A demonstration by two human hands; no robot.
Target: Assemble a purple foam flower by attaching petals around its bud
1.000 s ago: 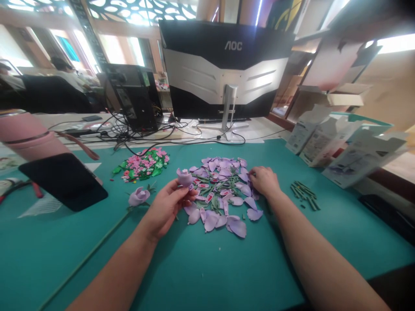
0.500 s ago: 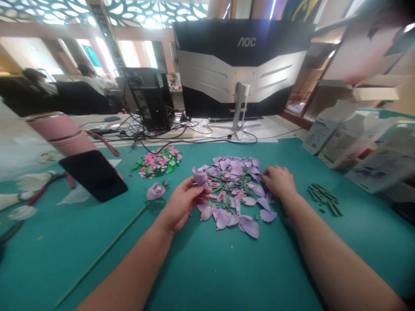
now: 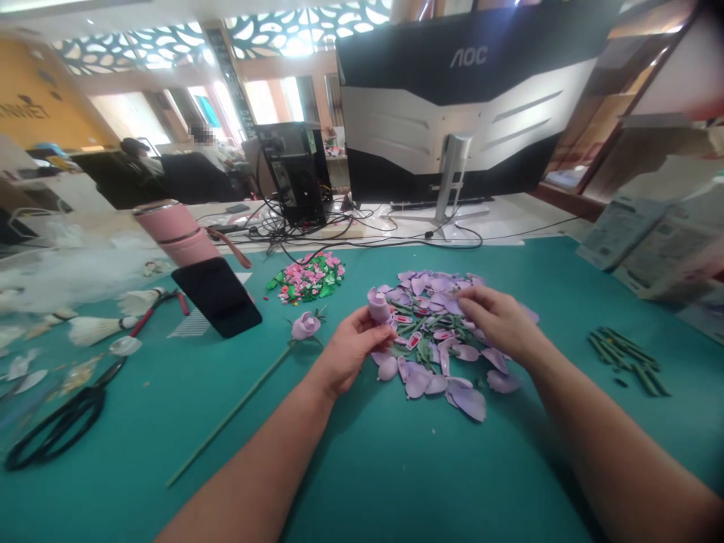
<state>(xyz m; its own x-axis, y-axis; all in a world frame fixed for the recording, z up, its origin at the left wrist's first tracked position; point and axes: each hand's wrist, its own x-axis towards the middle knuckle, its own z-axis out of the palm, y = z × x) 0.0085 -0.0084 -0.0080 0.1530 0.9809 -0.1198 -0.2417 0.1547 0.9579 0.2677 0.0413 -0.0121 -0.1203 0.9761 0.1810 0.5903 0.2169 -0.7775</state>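
A lilac artificial flower bud (image 3: 378, 305) is pinched upright between the thumb and fingers of my left hand (image 3: 356, 351), at the left edge of a pile. That pile (image 3: 418, 377) is made of loose lilac petals, green leaf-like pieces and small pink-and-red pieces. Over its upper right part, the thumb and fingers of my right hand (image 3: 501, 320) close on a lilac petal (image 3: 451, 303); I cannot tell whether it is lifted off the others. An assembled lilac flower on a long green stem (image 3: 237, 411) lies to the left of my left hand.
Green stem pieces (image 3: 625, 358) lie at the right, below white boxes (image 3: 633, 234). Farther back are small pink and green pieces (image 3: 310, 277), a phone (image 3: 218, 296), a pink bottle (image 3: 178, 234), a monitor (image 3: 464, 105) and cables. Black scissors (image 3: 62, 426) and shuttlecocks (image 3: 99, 329) lie left.
My view has turned left, so the scene sits farther right. My right hand has moved from the pile's right edge inward over its upper part. My left hand still holds the bud.
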